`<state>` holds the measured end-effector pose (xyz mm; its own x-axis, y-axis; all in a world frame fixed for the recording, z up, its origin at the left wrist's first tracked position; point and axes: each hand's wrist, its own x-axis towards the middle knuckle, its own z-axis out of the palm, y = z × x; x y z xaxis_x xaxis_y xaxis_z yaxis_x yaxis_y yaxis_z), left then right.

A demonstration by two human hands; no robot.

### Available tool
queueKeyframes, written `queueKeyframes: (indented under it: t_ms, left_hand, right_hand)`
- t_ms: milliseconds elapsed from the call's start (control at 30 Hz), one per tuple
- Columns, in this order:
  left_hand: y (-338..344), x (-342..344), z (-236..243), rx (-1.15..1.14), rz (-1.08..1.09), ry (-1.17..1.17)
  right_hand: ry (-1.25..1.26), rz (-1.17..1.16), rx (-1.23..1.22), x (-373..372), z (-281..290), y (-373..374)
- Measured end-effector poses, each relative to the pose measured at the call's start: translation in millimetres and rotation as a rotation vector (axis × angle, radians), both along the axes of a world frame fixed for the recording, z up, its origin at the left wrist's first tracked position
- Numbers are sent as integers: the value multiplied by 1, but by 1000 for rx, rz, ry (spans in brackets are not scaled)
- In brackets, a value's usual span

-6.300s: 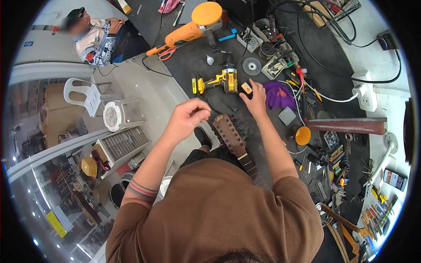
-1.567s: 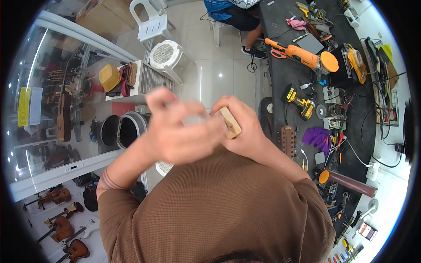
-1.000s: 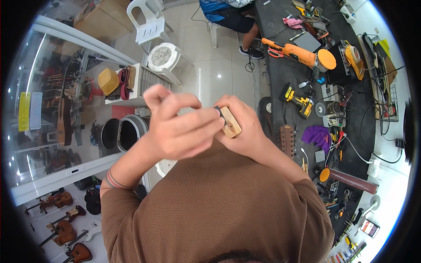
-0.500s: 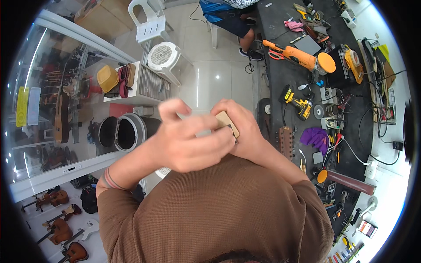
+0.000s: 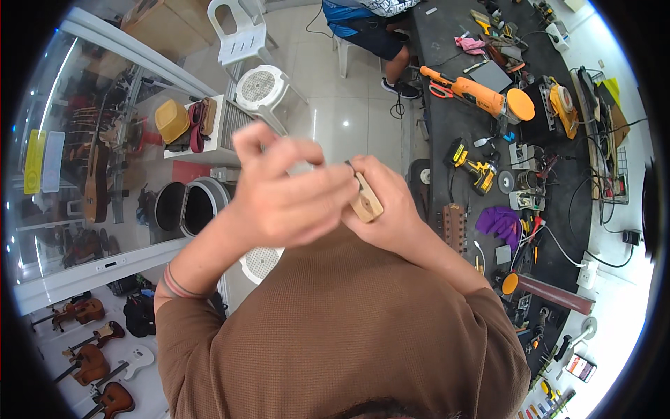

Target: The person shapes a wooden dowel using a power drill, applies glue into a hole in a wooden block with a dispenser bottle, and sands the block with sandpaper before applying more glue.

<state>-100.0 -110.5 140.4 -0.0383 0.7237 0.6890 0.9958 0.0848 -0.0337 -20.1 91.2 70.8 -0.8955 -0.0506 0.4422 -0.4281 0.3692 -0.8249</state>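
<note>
In the head view, looking down, I see a person in a brown shirt (image 5: 342, 307) with both hands up close together in front of the chest. The right hand (image 5: 392, 206) is wrapped around a small wooden block (image 5: 368, 204). The block is up off the tabletop (image 5: 441, 133), tilted, with one end pointing toward the person. The left hand (image 5: 293, 195) is right beside it, and its fingertips meet the left edge of the block. That hand is blurry, so I can't tell if its fingers are pinching anything. A thin dark edge shows along the block there, but it is too small to make out.

The tabletop is on the right. Next to the right arm is the brown head of a guitar (image 5: 455, 225), with a crumpled purple cloth (image 5: 500, 225) to its right. Farther away there is a yellow and black drill (image 5: 478, 167), and past that a big orange power tool (image 5: 481, 96) with red scissors (image 5: 440, 91) beside it.

On the far side, another person (image 5: 366, 31) sits by the tabletop. To the left are a white stool (image 5: 259, 88) and a white chair (image 5: 241, 38). Guitars (image 5: 115, 400) lie at the near left.
</note>
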Motion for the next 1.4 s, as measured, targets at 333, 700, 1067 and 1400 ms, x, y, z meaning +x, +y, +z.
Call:
queueKeyframes:
  t_ms: [333, 700, 1067, 1400]
  left_hand:
    - [1, -9, 2, -17, 98, 28]
    - [0, -1, 15, 296, 94, -1457]
    - [-5, 3, 10, -38, 43, -87]
    - [-4, 8, 5, -31, -31, -84]
  right_hand:
    - [3, 75, -53, 0, -3, 4]
    - [-159, 18, -112, 2, 10, 1]
    - [-9, 14, -29, 4, 6, -3]
    - [45, 113, -20, 6, 4, 1]
